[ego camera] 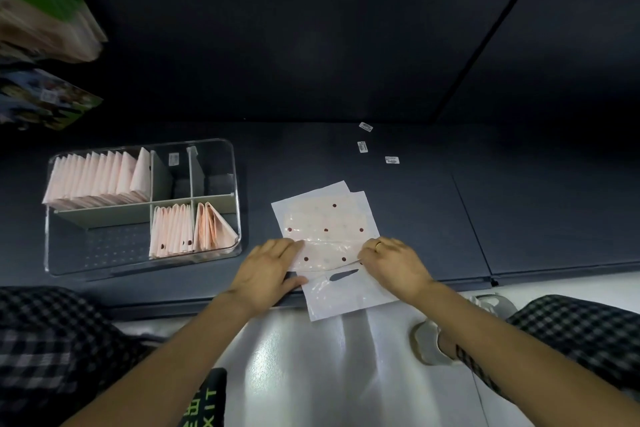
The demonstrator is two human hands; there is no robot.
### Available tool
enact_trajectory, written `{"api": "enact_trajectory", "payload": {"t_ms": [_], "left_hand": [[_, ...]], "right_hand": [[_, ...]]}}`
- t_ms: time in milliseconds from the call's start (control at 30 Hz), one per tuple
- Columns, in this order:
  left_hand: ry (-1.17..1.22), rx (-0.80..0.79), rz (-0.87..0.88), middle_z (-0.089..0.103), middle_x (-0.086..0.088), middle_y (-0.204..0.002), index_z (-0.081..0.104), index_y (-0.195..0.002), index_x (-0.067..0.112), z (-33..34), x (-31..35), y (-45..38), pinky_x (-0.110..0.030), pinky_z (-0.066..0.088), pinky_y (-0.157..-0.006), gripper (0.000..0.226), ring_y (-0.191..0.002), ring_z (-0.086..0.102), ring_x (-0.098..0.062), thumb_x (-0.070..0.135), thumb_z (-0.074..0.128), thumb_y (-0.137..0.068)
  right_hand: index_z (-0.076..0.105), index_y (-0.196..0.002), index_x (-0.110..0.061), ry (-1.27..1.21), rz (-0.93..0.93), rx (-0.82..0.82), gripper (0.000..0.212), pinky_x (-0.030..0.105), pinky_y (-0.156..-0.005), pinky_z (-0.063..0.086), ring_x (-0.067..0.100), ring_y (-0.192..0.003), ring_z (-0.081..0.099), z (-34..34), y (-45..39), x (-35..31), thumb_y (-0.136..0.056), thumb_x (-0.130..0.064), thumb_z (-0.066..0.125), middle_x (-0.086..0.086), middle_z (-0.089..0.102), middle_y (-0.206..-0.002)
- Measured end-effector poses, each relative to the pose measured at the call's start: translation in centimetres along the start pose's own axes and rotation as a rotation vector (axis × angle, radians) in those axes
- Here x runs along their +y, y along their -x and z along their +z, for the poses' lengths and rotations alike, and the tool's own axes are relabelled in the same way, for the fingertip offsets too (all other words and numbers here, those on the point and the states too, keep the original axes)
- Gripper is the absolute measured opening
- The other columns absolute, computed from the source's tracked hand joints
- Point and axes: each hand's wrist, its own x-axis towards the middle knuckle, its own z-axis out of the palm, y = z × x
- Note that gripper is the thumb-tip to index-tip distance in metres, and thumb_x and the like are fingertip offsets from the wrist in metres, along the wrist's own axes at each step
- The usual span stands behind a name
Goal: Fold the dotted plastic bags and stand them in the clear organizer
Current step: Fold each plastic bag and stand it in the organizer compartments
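While hands press, bag (329, 229) overhangs dark shelf (415, 211) (metal, perhaps).

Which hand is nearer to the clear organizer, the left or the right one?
Left. The left hand rests on the dotted bag's left edge, just right of the clear organizer; the right hand is on the bag's far side.

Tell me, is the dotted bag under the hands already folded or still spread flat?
Mostly spread. The dotted bag lies flat on the shelf, with one crease line starting between the left hand and right hand.
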Motion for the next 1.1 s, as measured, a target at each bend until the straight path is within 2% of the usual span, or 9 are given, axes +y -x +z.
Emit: {"api": "enact_trajectory", "payload": {"t_ms": [67, 133, 300, 467, 567, 700, 800, 900, 1100], "left_hand": [[0.010, 0.010, -0.037, 0.045, 0.005, -0.134, 0.041, -0.140, 0.024, 0.0, -0.2, -0.7, -0.029, 0.028, -0.101, 0.059, -0.125, 0.038, -0.017, 0.049, 0.055, -0.089], [0.090, 0.062, -0.119, 0.051, 0.007, -0.125, 0.054, -0.130, 0.025, -0.1, -0.4, -1.2, -0.028, 0.030, -0.097, 0.046, -0.119, 0.041, -0.016, 0.042, 0.060, -0.088], [0.343, 0.181, -0.333, 0.067, -0.002, -0.097, 0.072, -0.098, 0.014, -0.1, -0.3, -2.2, -0.031, 0.043, -0.076, 0.016, -0.091, 0.057, -0.024, 0.023, 0.064, -0.088], [0.545, 0.255, -0.557, 0.060, 0.000, -0.074, 0.059, -0.094, 0.006, 0.1, 0.5, -2.9, -0.029, 0.040, -0.062, 0.013, -0.073, 0.057, -0.025, 0.013, 0.066, -0.086], [0.535, 0.363, -0.564, 0.058, -0.006, -0.089, 0.051, -0.113, 0.006, 0.1, 1.6, -2.9, -0.034, 0.044, -0.073, 0.033, -0.087, 0.056, -0.027, 0.009, 0.067, -0.084], [0.198, 0.392, -0.225, 0.056, -0.016, -0.120, 0.056, -0.122, 0.005, 0.5, 3.5, -2.9, -0.049, 0.046, -0.090, 0.042, -0.109, 0.053, -0.038, 0.017, 0.068, -0.083], [-0.019, 0.042, -0.028, 0.002, -0.009, -0.158, 0.015, -0.150, 0.010, 1.9, 4.1, -3.1, -0.044, -0.003, -0.119, 0.070, -0.146, -0.001, -0.030, 0.048, 0.038, -0.096], [-0.150, -0.077, -0.030, -0.030, -0.010, -0.150, -0.014, -0.148, 0.019, 3.1, 3.4, -3.0, -0.039, -0.023, -0.111, 0.081, -0.135, -0.034, -0.029, 0.066, 0.017, -0.090], [-0.210, -0.121, -0.009, -0.033, -0.015, -0.148, -0.019, -0.145, 0.036, 2.9, 2.2, -2.7, -0.038, -0.020, -0.112, 0.078, -0.139, -0.028, -0.031, 0.073, 0.015, -0.085]], "right_hand": [[0.064, -0.099, -0.015, -0.293, 0.106, -0.039, 0.014, 0.023, -0.079, 0.041, 0.014, -0.092, 0.057, 0.3, -0.2, 0.8, -0.093, -0.020, 0.052, -0.003, 0.065, -0.097], [0.058, -0.105, -0.020, -0.606, 0.263, -0.072, 0.017, 0.023, -0.074, 0.039, 0.006, -0.084, 0.052, 0.3, -0.3, 1.3, -0.098, -0.023, 0.043, -0.008, 0.061, -0.092], [0.054, -0.095, -0.019, -1.033, 0.505, -0.040, 0.014, 0.011, -0.059, 0.036, 0.002, -0.071, 0.047, 0.7, -1.6, 1.8, -0.088, -0.026, 0.064, -0.011, 0.056, -0.077], [0.051, -0.071, -0.022, -1.066, 0.819, 0.012, 0.023, 0.016, -0.056, 0.035, 0.011, -0.069, 0.050, 1.3, -4.2, 1.5, -0.084, -0.026, 0.069, -0.007, 0.057, -0.070], [0.051, -0.065, -0.019, -0.965, 0.881, -0.028, 0.027, 0.022, -0.061, 0.037, 0.017, -0.078, 0.053, 1.2, -5.4, 1.5, -0.088, -0.028, 0.064, 0.002, 0.064, -0.079], [0.049, -0.059, -0.018, -0.915, 0.925, -0.065, 0.033, 0.029, -0.072, 0.045, 0.021, -0.082, 0.053, 1.1, -6.1, 1.5, -0.088, -0.025, 0.063, 0.004, 0.064, -0.084], [0.054, -0.067, -0.015, -0.873, 0.909, -0.092, 0.026, 0.031, -0.077, 0.048, 0.022, -0.082, 0.055, 1.1, -6.3, 1.7, -0.088, -0.027, 0.063, 0.009, 0.065, -0.086], [0.052, -0.063, -0.017, -0.819, 0.890, -0.116, 0.030, 0.030, -0.073, 0.047, 0.023, -0.080, 0.054, 1.3, -6.4, 1.9, -0.088, -0.029, 0.062, 0.007, 0.060, -0.079], [0.057, -0.087, -0.015, -0.781, 0.904, -0.024, 0.018, 0.036, -0.080, 0.049, 0.026, -0.094, 0.058, 0.5, -5.9, 0.7, -0.088, -0.032, 0.063, 0.009, 0.065, -0.095]]}}
